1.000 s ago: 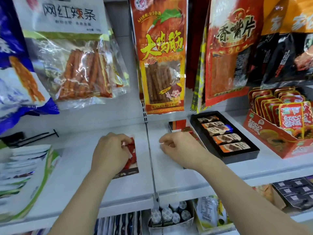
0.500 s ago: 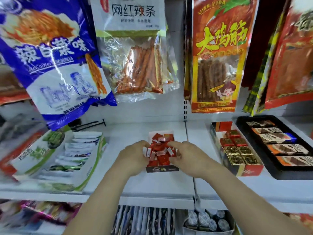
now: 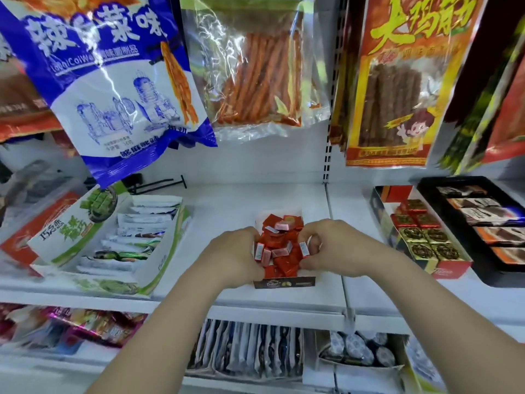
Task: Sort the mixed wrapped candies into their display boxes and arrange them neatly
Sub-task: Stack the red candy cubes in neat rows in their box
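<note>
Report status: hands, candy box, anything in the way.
Left hand, right hand grip candy box by its sides. Red wrapped candies jumbled inside, not yet neat. Green box left, gold-and-red box right, both apart.

Three snack bags hang above a white shelf [image 3: 227, 200]: a blue-and-white bag [image 3: 113, 89] at left, a clear bag of orange-red sticks [image 3: 255, 75] in the middle, and a red-and-yellow bag [image 3: 397, 81] at right. A bare black hook [image 3: 159, 184] juts out behind the blue bag's lower corner. On the shelf below, upright sachets [image 3: 250, 348] stand in a row just beside a tub of round wrapped pieces [image 3: 358, 348].
</note>
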